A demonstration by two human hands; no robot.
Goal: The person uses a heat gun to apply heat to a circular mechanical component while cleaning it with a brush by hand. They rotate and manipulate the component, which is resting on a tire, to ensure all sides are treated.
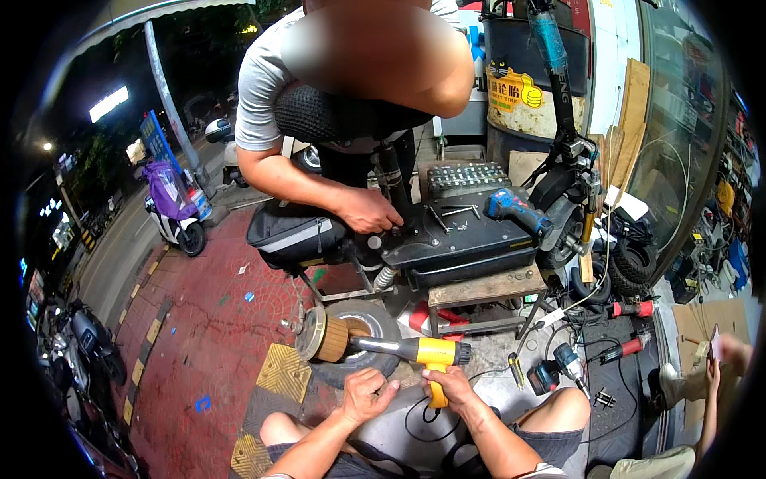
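My right hand (452, 388) is wrapped round the grip of a yellow heat gun (437, 351), which lies level above my lap with its metal nozzle pointing left. The nozzle tip is close to a brown pleated cylinder with a round end cap, like an air filter (323, 335); I cannot tell whether they touch. A small wheel with a tyre (381, 351) lies on the ground behind the nozzle. My left hand (369, 395) is a loose fist below the nozzle, thumb out, with nothing seen in it. The gun's black cord loops under its handle.
Opposite, a person's hand (371, 211) touches a black electric scooter (471, 239) propped on a wooden stool (487, 291). On its deck lie a blue cordless tool (519, 214) and hex keys (456, 211). An impact wrench (570, 363) and cables lie right; another person sits far right.
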